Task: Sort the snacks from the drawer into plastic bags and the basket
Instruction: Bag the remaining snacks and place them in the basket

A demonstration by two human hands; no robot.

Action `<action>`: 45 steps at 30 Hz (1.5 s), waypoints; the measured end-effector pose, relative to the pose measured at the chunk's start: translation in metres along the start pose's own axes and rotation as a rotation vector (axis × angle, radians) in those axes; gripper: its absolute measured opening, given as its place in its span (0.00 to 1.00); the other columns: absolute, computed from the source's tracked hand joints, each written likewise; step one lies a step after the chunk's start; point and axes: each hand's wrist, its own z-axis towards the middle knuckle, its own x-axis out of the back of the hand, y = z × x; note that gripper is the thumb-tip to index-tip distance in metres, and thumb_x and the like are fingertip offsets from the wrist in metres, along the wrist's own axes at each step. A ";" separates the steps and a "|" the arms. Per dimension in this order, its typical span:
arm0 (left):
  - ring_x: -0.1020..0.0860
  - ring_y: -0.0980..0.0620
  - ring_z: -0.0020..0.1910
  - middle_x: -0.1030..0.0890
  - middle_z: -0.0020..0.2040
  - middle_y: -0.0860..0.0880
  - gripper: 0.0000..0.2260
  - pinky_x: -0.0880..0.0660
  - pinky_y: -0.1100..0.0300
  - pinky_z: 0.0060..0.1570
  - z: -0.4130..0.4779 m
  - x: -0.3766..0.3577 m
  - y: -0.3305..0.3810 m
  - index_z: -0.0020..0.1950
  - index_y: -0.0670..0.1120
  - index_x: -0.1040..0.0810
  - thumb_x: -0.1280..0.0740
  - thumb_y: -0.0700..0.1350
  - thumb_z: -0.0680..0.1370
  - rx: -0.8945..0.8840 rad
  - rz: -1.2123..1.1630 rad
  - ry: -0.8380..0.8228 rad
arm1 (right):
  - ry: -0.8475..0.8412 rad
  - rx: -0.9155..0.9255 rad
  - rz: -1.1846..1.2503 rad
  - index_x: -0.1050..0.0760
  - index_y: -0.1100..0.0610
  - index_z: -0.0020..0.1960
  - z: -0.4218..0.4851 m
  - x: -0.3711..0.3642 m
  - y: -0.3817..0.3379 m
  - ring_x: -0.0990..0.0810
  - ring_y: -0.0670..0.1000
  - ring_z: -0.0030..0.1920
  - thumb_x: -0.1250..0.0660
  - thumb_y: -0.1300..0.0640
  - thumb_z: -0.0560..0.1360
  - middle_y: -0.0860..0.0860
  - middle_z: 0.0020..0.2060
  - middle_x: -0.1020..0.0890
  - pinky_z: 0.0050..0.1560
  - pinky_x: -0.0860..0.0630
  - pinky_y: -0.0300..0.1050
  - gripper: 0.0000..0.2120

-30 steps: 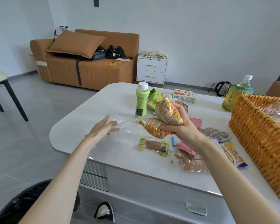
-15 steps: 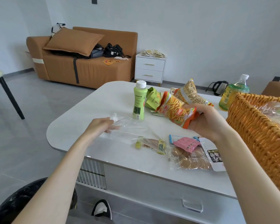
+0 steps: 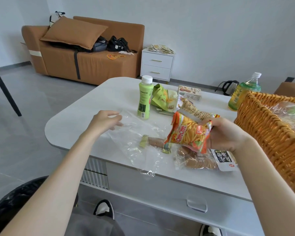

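Clear crinkled plastic bag (image 3: 136, 142); glossy foil snack packets (image 3: 188, 132); rough woven wicker basket (image 3: 269, 132); smooth matt white table (image 3: 85, 116).

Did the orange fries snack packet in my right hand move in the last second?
Yes. The orange fries snack packet moved right, away from the green plastic bottle, toward the woven wicker basket.

The orange snack packet (image 3: 187, 133) reads "OHOH" (the rest unreadable).

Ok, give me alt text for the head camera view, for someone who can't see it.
A person's right hand holds two orange snack packets above a white table, while the left hand pinches the edge of a clear plastic bag. A wicker basket stands at right.
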 end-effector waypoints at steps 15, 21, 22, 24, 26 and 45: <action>0.23 0.54 0.35 0.16 0.44 0.56 0.18 0.27 0.59 0.50 -0.001 -0.010 0.003 0.65 0.55 0.24 0.37 0.50 0.75 -0.069 0.082 0.011 | 0.345 0.691 -1.148 0.38 0.42 0.58 -0.008 -0.038 0.062 0.23 0.46 0.50 0.27 0.69 0.65 0.47 0.54 0.26 0.48 0.24 0.46 0.34; 0.21 0.53 0.36 0.16 0.44 0.54 0.16 0.27 0.59 0.50 -0.002 -0.013 0.005 0.62 0.54 0.22 0.35 0.49 0.75 -0.066 0.089 -0.004 | 0.444 0.892 -1.230 0.37 0.43 0.61 0.018 -0.044 0.089 0.25 0.53 0.52 0.25 0.68 0.63 0.49 0.55 0.28 0.47 0.26 0.41 0.36; 0.21 0.52 0.35 0.16 0.42 0.55 0.16 0.27 0.60 0.49 -0.003 -0.014 0.006 0.62 0.53 0.21 0.35 0.49 0.75 -0.068 0.084 -0.003 | 0.468 0.926 -1.087 0.36 0.43 0.60 0.025 -0.048 0.094 0.24 0.52 0.51 0.25 0.66 0.64 0.50 0.54 0.26 0.47 0.27 0.36 0.34; 0.21 0.52 0.35 0.17 0.38 0.56 0.15 0.27 0.60 0.48 -0.003 -0.015 0.008 0.62 0.51 0.21 0.35 0.48 0.75 -0.065 0.087 0.003 | 0.528 0.922 -0.820 0.36 0.43 0.59 0.040 -0.059 0.101 0.23 0.49 0.48 0.24 0.61 0.67 0.49 0.51 0.24 0.47 0.26 0.37 0.30; 0.22 0.53 0.35 0.16 0.38 0.55 0.17 0.25 0.59 0.51 -0.002 -0.016 0.008 0.64 0.51 0.22 0.35 0.49 0.75 -0.057 0.099 0.013 | 0.554 0.858 -0.593 0.37 0.45 0.59 0.050 -0.067 0.105 0.22 0.42 0.45 0.24 0.62 0.69 0.48 0.49 0.24 0.48 0.25 0.39 0.29; 0.21 0.52 0.36 0.16 0.39 0.55 0.19 0.22 0.60 0.49 -0.002 -0.020 0.009 0.65 0.50 0.23 0.34 0.45 0.74 -0.067 0.070 0.027 | 0.372 0.695 -1.666 0.38 0.42 0.68 0.007 -0.009 0.106 0.28 0.54 0.55 0.33 0.70 0.67 0.49 0.56 0.30 0.47 0.27 0.45 0.37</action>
